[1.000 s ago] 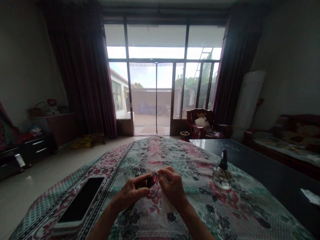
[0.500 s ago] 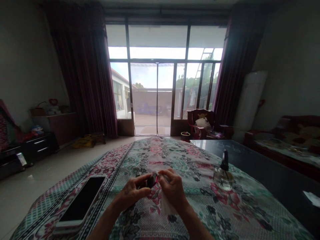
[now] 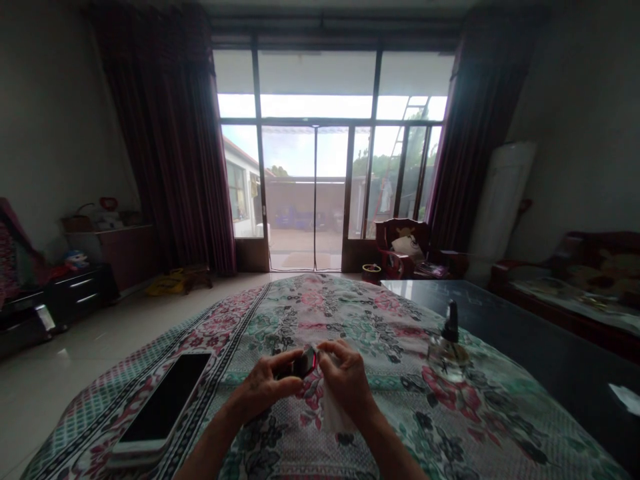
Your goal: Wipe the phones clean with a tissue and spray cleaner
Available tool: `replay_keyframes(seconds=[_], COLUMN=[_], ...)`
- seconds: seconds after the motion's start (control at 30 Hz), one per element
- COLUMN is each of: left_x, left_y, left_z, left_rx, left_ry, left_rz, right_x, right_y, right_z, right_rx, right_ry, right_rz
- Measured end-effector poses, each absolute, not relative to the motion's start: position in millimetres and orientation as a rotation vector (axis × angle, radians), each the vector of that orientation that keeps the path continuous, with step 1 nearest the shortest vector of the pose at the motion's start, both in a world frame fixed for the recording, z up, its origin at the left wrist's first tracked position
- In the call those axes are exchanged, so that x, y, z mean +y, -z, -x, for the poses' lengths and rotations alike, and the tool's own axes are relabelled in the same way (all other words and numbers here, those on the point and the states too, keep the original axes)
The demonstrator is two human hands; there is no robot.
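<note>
My left hand (image 3: 263, 387) is closed, pinching a small dark rounded object with a red edge (image 3: 305, 363) between thumb and fingers. Its exact kind does not show. Close on the right, my right hand (image 3: 349, 377) is closed on a thin white tissue (image 3: 334, 410) that hangs below the palm. Its fingertips are at the red edge of the dark object; whether they touch it I cannot tell. Both hands are above a flowered cloth (image 3: 270, 327).
A phone (image 3: 167, 400) lies on a pale flat thing at left. At right stands a clear bottle (image 3: 447, 357) with a black dropper-like top. Beyond it are a dark tabletop (image 3: 540, 373) and a white paper scrap (image 3: 625, 398). A wooden armchair (image 3: 400, 243) is near the glass doors.
The dark object has turned slightly, so its red edge shows a little differently. My right fingers have shifted very slightly beside it. Everything else stays in place.
</note>
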State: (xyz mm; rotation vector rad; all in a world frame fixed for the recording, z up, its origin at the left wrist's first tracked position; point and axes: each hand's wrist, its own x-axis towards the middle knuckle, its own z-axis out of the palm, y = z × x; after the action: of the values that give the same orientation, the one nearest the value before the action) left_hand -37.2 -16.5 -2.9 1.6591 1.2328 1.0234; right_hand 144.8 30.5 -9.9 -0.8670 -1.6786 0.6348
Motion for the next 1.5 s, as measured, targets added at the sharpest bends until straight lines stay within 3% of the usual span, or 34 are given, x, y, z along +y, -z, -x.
replay_keyframes(seconds=[1.5], left_x=[-19], left_y=[-2], left_z=[34], left_rx=[1.263], left_ry=[-0.96], left_rz=[-1.759], right_x=[31], right_y=[24], right_z=[-140], right_rx=[-1.481], right_ry=[-1.033], right_rz=[0.937])
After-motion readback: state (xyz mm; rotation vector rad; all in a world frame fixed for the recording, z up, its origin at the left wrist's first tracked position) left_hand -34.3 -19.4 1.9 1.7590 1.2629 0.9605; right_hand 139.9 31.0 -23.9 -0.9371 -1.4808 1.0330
